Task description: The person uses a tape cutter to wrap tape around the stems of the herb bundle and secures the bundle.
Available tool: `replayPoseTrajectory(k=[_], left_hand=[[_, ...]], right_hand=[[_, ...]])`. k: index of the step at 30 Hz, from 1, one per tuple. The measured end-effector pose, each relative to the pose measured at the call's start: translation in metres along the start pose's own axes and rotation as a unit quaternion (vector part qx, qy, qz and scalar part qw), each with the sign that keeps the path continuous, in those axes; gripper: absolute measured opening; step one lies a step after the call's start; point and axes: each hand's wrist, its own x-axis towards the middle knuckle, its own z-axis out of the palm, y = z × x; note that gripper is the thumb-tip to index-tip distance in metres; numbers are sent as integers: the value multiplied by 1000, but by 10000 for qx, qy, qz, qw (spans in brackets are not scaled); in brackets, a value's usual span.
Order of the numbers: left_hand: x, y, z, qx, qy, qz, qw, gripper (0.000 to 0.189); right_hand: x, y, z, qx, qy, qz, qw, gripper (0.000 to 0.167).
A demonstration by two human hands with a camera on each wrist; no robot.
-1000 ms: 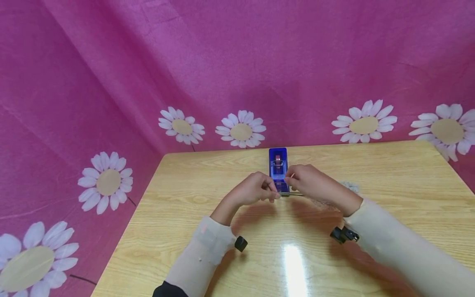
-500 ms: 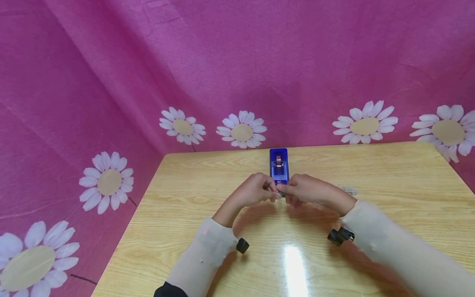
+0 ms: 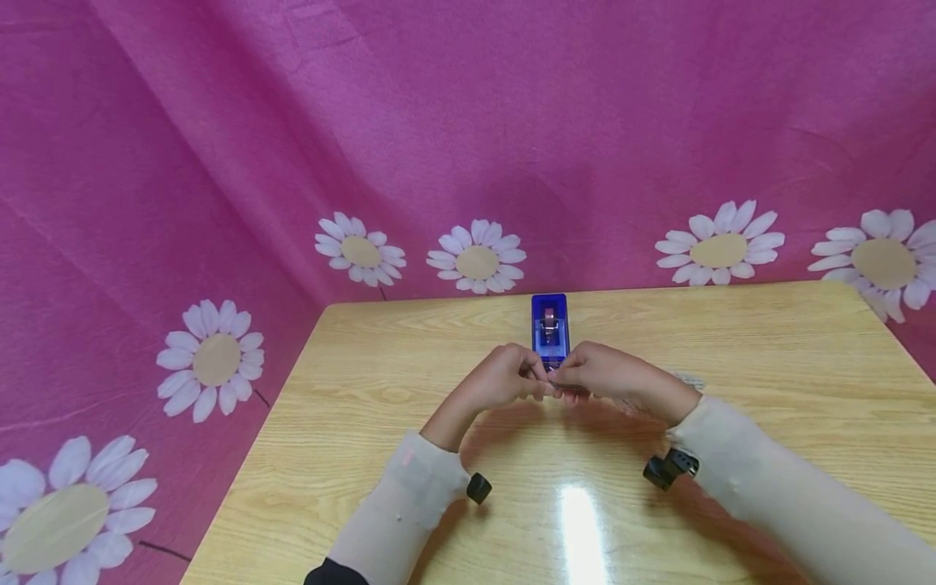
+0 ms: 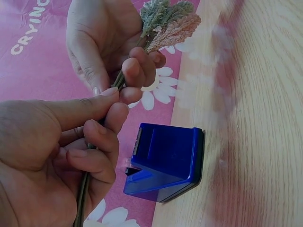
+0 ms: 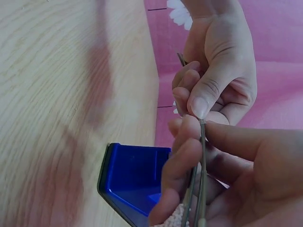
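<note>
A small bunch of artificial flowers (image 4: pixel 175 30), with pale green and pinkish heads, is held between both hands. My left hand (image 3: pixel 508 375) pinches its thin green stems (image 4: pixel 83 198) between thumb and fingers, the stem ends running down through the palm. Close against it, my right hand (image 3: pixel 607 375) grips the stems nearer the heads, fingers curled round them. In the right wrist view, the stems (image 5: pixel 202 165) cross the right fingers and the thumbs of both hands come close together. Just beyond the hands stands a blue tape dispenser (image 3: pixel 550 329), its near end partly hidden.
The wooden table (image 3: pixel 351 390) spreads around the hands, with a bright light reflection near the front. A pink cloth (image 3: pixel 468 122) with white daisies hangs behind and to the left of the table. Small black wrist cameras (image 3: pixel 478 487) sit on the sleeves.
My right hand has come down and left from the tape dispenser to the stems beside the left hand, and its fingers have closed round them. The left hand has hardly moved.
</note>
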Motion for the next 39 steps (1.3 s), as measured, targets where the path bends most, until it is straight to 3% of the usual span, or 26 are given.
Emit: replayPoseTrajectory(k=[15,23,31,39], left_hand=[[0,-1,0,-163,41,-103,9998,14],[0,-2,-2,-396,-92,-225,9989,9],[1,-3,-3,-296,-211,-105,9993,13],[0,-4,-3,-448,-150,-2,9989,15]], right_hand=[[2,6,3,804,207,26,9965,23],[2,8,11,902,652,60,9938,15],[1,12,16,-208,1215,-136,9923,15],[1,9,12,-429,1162,-115,9922,17]])
